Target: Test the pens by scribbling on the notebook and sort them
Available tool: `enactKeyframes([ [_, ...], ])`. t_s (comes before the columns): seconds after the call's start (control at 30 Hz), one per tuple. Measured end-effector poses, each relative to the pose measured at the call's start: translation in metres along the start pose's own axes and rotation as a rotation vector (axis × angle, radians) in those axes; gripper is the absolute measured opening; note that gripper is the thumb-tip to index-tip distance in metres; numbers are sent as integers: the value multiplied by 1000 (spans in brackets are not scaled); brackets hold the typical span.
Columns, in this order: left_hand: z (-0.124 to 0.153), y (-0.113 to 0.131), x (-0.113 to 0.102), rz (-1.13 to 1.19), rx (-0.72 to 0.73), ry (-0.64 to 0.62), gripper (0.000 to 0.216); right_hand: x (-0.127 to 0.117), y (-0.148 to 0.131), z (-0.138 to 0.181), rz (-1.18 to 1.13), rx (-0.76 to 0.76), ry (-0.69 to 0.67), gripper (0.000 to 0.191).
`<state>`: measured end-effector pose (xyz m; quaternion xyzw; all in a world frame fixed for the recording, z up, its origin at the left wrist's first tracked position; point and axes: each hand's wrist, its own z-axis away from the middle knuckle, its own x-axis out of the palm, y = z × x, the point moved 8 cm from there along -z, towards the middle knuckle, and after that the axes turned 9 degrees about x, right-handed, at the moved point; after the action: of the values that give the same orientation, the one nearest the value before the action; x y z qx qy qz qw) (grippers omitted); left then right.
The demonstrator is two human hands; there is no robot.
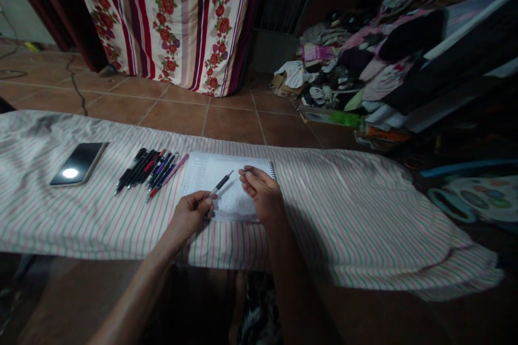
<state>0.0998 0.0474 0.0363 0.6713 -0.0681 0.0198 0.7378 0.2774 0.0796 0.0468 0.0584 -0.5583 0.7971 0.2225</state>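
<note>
Between the fingers of my left hand (195,209) is a pen (222,182) with a clear barrel and a dark grip, its tip pointing up and to the right. My right hand (261,188) is closed in a pinch just right of the pen tip, apart from it. A small dark piece shows at its fingertips, too small to name. Both hands are over a spiral notebook (234,209) lying open, with faint writing on its left part. Left of the notebook lies a row of several pens (151,170), mostly black, with some red, purple and pink.
A phone (79,163) lies at the left on the striped cloth (356,215) covering the table. Beyond are a tiled floor (230,118), a floral curtain (170,21) and a heap of clothes (364,54) at the right.
</note>
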Motion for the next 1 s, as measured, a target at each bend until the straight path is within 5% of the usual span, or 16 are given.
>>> enactKeyframes([
  [1.0,1,0,8,-79,-26,-60,27,15,-2,7,58,-2,-71,27],
])
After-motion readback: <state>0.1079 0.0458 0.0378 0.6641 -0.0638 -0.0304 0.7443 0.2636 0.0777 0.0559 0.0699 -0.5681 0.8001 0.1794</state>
